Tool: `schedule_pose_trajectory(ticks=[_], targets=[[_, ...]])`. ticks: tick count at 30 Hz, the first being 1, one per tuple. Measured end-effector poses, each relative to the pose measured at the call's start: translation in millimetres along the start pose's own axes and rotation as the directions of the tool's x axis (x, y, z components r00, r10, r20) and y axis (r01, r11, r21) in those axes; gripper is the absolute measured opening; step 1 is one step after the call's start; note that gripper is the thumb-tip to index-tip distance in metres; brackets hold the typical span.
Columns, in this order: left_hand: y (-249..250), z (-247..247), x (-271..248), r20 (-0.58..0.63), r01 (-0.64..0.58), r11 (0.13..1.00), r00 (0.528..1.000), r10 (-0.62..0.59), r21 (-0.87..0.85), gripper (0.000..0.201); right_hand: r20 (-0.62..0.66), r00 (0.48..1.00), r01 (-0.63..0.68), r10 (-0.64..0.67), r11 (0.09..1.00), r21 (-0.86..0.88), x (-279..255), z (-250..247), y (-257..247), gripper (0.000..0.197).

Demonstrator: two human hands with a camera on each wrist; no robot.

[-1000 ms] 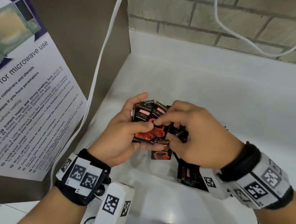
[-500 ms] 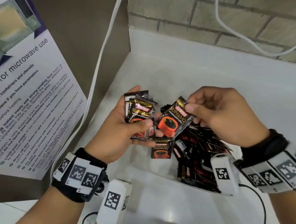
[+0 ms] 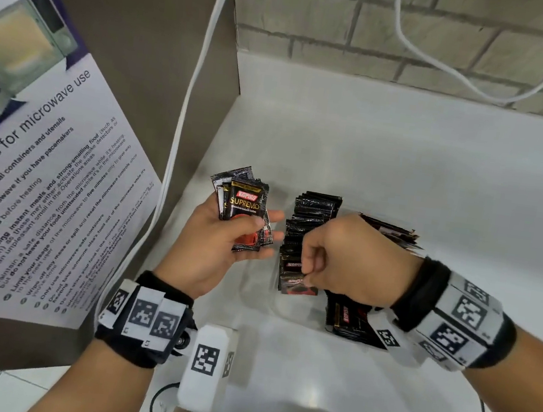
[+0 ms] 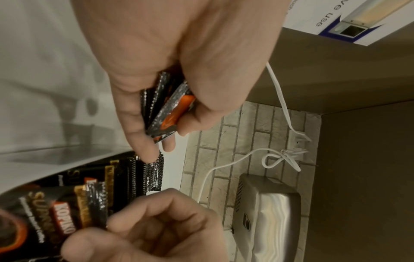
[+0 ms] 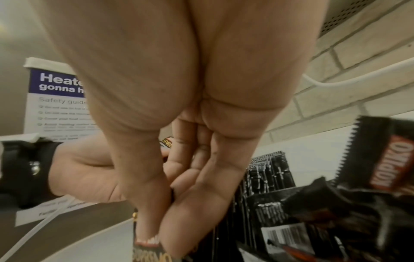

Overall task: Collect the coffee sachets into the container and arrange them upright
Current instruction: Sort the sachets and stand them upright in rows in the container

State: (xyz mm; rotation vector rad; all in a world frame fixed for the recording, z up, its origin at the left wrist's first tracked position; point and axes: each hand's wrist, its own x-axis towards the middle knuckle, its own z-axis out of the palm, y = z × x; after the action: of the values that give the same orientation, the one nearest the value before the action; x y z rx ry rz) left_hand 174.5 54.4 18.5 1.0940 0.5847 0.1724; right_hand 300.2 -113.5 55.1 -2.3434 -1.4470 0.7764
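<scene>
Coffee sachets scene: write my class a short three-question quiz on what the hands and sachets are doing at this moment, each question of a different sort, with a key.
1. True or false: the left hand holds a stack of sachets with the printed front facing the head camera.
2. Multiple choice: the right hand is
A) flat on the counter
B) pinching a sachet at the near end of the upright row of sachets
C) gripping the white cable
3. Fill in: the wall behind the white counter is made of ____.

Key: 1 true; 2 B; 3 brick
</scene>
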Motion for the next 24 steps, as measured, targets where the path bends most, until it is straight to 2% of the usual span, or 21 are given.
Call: schedule_pose_trajectory(ticks=[7,12,17,20,24], targets=[[3.9,-0.5,-2.3,0.002,-0.014,0.997,1.000,0.014,-0.071,0.039,-0.011,0.999,0.030,-0.032,0.993,-0.117,1.3,3.1,-3.3,0.009],[6.8,0.0,-5.1,0.013,-0.007,0.998,1.000,0.008,-0.065,0.041,-0.127,0.992,-0.011,0.002,0.997,-0.071,6.2,-1.8,-0.2,0.022],[7.7,1.6,-7.4,0.016,-0.038,0.999,0.999,0.038,-0.023,0.042,-0.079,0.997,-0.027,0.017,0.991,-0.133,7.5,6.7,-0.3,0.023],[7.4,1.1,-6.9,0.005,-0.061,0.998,0.998,0.061,-0.023,0.040,-0.081,0.996,-0.036,0.024,0.988,-0.148,8.1,5.6,-0.5,0.027],[5.8,1.4,-5.9,0.016,-0.085,0.996,0.996,0.086,-0.019,0.047,-0.124,0.992,-0.054,0.038,0.990,-0.132,7.5,2.6,0.2,0.029]])
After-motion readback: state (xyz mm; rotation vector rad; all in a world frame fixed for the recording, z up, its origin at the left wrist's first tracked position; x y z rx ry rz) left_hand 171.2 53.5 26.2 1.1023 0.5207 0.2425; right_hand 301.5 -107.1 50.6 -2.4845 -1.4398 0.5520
